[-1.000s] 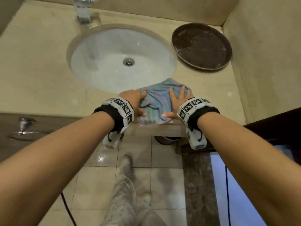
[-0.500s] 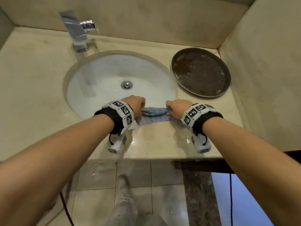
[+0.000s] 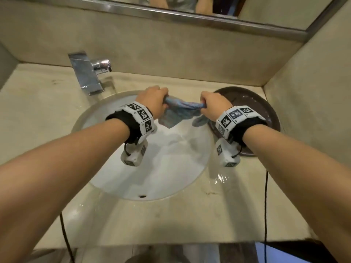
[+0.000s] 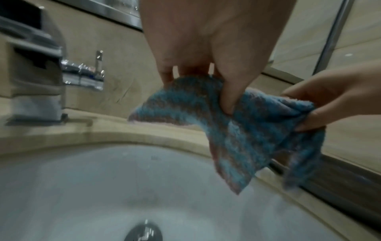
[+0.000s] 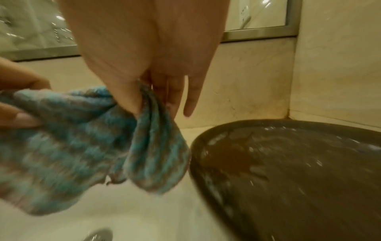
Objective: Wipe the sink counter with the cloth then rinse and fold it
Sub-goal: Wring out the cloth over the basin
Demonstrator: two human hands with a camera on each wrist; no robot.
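The cloth [image 3: 179,111], flat on the bench [image 3: 38,114] a second ago, is now lifted over the sink [image 3: 106,179], pinched in each hand's grip, left hand [image 3: 152,100] and right hand [image 3: 213,104]; rinsing probably follows.

hands: two, the left hand [image 3: 154,102] and the right hand [image 3: 214,105], each pinching one end of the same cloth
cloths: one, a blue striped cloth [image 3: 177,112] held up over the basin
sinks: one white oval sink [image 3: 171,179] set into the counter
counters: one beige stone counter [image 3: 38,118]
taps: one chrome tap [image 3: 87,73] behind the sink
drains: one metal drain [image 4: 144,232], seen in the left wrist view
trays: one dark round tray [image 3: 266,111], wet, just right of the sink
wrist bands: two, one on each wrist, the left band [image 3: 139,118] and the right band [image 3: 235,118]
mirrors: one mirror [image 3: 190,8] above the back wall
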